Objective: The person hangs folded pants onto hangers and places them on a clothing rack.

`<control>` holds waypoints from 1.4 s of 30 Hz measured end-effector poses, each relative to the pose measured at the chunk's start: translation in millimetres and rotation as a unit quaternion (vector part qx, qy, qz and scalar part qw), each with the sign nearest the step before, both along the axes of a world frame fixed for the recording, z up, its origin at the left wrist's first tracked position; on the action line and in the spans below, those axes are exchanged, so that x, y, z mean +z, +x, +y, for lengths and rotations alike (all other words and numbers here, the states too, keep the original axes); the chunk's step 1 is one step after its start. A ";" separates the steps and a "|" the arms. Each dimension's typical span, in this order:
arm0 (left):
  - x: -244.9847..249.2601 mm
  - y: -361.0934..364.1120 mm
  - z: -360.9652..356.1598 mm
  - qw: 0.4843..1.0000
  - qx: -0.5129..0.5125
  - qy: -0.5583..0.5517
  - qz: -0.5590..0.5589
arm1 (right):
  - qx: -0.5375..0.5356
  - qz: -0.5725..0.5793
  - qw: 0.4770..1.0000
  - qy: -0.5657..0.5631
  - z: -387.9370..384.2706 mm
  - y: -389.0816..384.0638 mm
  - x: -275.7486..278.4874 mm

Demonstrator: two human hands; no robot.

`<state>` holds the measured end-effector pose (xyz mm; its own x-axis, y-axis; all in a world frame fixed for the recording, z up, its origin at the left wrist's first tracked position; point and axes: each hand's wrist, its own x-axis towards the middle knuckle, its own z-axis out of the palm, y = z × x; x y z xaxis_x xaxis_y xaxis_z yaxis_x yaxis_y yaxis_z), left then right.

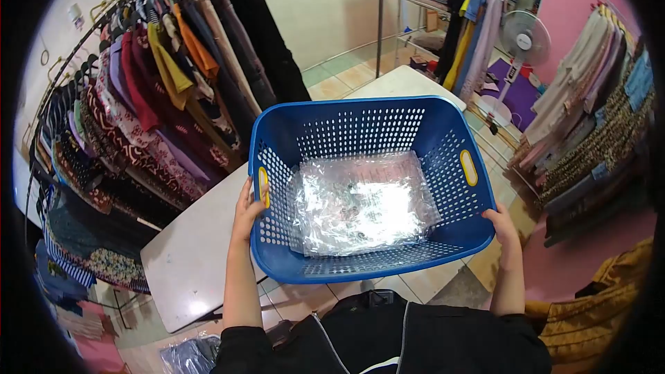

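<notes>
2 hands hold a blue basket (374, 278) by its opposite sides, in front of the person's torso. The left hand (247, 213) grips the left side, its thumb on the yellow-trimmed left handle (264, 187) and its other fingers along the outside of the wall. The right hand (504, 227) clasps the near part of the right side, below the yellow-trimmed right handle (469, 167); its thumb lies at the edge, and the rest of its fingers are partly hidden by the basket. The basket's opening faces up toward the camera, and its walls are full of small holes.

Inside, clear plastic packaging (360, 201) lies across the bottom in a loose, crinkled layer with strong glare. Something pinkish shows through at its far side; the number of pieces cannot be told.

A white worktop (197, 253) extends diagonally from near left to far right, partly covered from view by the basket. Whether the basket touches it cannot be told. Left of it, a long row of hanging clothes (131, 104) fills a rack. At the near left, a plastic-wrapped bundle (190, 357) lies low down beside the person. At the far right stand 1 white fan (524, 41) and more garments (578, 90) on hangers.
</notes>
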<state>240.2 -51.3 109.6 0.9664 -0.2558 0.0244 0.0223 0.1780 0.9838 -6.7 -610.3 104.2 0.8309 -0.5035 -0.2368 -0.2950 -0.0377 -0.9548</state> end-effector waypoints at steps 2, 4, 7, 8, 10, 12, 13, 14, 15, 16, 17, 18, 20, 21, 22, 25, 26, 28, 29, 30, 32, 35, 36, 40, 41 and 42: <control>-4.1 16.9 -17.1 0.998 0.062 0.023 0.011 | -0.026 -0.032 0.999 -0.025 1.7 -21.9 -9.4; -6.7 23.5 -56.8 0.992 0.125 0.028 -0.009 | -0.078 -0.052 0.996 -0.008 -3.7 -52.3 -19.4; -34.0 29.5 -105.1 0.992 0.015 0.117 -0.041 | -0.157 -0.059 0.986 -0.015 -21.2 -105.6 -40.5; -35.1 21.2 -121.7 0.988 -0.038 0.145 -0.042 | -0.195 -0.040 0.980 -0.024 -24.4 -127.6 -42.4; -13.9 -6.0 -147.9 0.970 -0.155 0.179 0.057 | -0.248 -0.013 0.968 -0.036 -28.8 -171.0 -36.3; -39.7 -9.2 -153.5 0.945 -0.207 0.248 0.056 | -0.272 0.004 0.961 -0.056 -47.2 -222.5 -45.2; -51.9 -11.1 -153.6 0.936 -0.213 0.276 0.050 | -0.291 0.017 0.954 -0.063 -50.5 -244.8 -45.3; -72.1 -8.7 -151.2 0.926 -0.207 0.314 0.044 | -0.305 0.031 0.949 -0.073 -53.1 -266.2 -45.3; -97.0 -3.5 -146.3 0.914 -0.199 0.351 0.037 | -0.318 0.045 0.943 -0.083 -55.4 -282.8 -45.1; -117.3 -0.5 -141.6 0.902 -0.191 0.387 0.030 | -0.316 0.066 0.942 -0.095 -60.0 -294.0 -46.3; -130.5 -0.7 -137.9 0.891 -0.181 0.416 0.037 | -0.314 0.086 0.940 -0.105 -64.3 -303.2 -49.6; -140.4 -0.5 -135.1 0.878 -0.172 0.445 0.042 | -0.311 0.107 0.937 -0.113 -66.2 -309.2 -55.2; -158.7 2.7 -134.0 0.848 -0.159 0.504 0.035 | -0.338 0.186 0.912 -0.139 -70.3 -303.1 -82.2; -167.5 4.1 -135.4 0.832 -0.155 0.533 0.024 | -0.349 0.226 0.896 -0.152 -72.6 -297.3 -102.3; -175.5 3.6 -138.2 0.815 -0.150 0.559 0.015 | -0.356 0.282 0.870 -0.193 -72.4 -288.0 -126.7; -195.0 1.1 -149.4 0.759 -0.133 0.637 0.010 | -0.317 0.421 0.803 -0.278 -87.8 -255.0 -234.8; -190.3 -0.6 -156.2 0.752 -0.136 0.644 0.039 | -0.309 0.450 0.793 -0.272 -72.7 -231.7 -230.1; -163.3 -13.1 -175.9 0.734 -0.141 0.657 0.101 | -0.314 0.491 0.776 -0.239 -44.0 -186.0 -232.2; -158.9 -16.0 -186.9 0.718 -0.143 0.671 0.121 | -0.328 0.504 0.770 -0.215 -42.6 -179.3 -254.8; -156.0 -17.9 -197.6 0.700 -0.144 0.685 0.143 | -0.341 0.516 0.760 -0.199 -41.6 -171.2 -266.1; -160.3 -19.9 -212.2 0.670 -0.140 0.710 0.166 | -0.341 0.543 0.748 -0.171 -42.7 -159.4 -280.2; -173.1 -23.0 -218.1 0.650 -0.125 0.731 0.162 | -0.355 0.497 0.778 -0.148 -51.7 -144.9 -297.5; -178.9 -22.1 -215.5 0.651 -0.122 0.731 0.161 | -0.343 0.480 0.795 -0.139 -57.4 -137.3 -310.0; -183.2 -20.2 -215.1 0.646 -0.119 0.736 0.162 | -0.328 0.428 0.838 -0.079 -69.0 -78.5 -390.6; -183.2 -20.2 -216.2 0.646 -0.118 0.736 0.164 | -0.316 0.410 0.854 -0.051 -71.8 -63.2 -411.6; -183.1 -20.3 -216.9 0.646 -0.117 0.736 0.166 | -0.342 0.385 0.857 0.030 -67.4 -28.8 -384.8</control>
